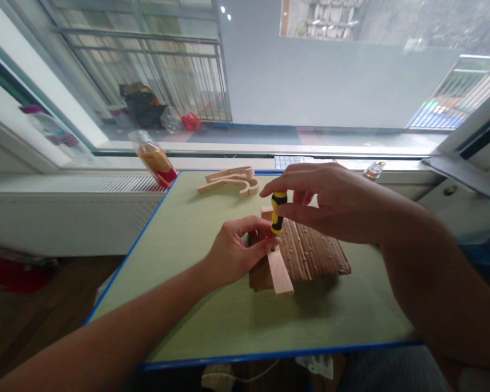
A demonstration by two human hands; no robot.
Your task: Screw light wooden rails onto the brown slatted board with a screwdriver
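My right hand [326,201] holds a small screwdriver [277,209] with a yellow and black handle, upright, its handle between the thumb and fingers. My left hand [245,245] is closed just below, thumb and fingers gripping a pale wooden strip [281,275] around the spot under the screwdriver. The fingers hide the screwdriver's tip. A dark hole or screw shows in the strip beside the left thumb. Beneath the strip lies a brown corrugated cardboard piece [310,250] dotted with small holes or screws.
Hook-shaped wooden pieces [228,182] lie at the far side of the green table [196,321], which has a blue edge. A drink bottle [155,158] stands tilted in view by the window sill. A clear bottle [55,130] is at the left, a small glass-like object [374,170] at the right.
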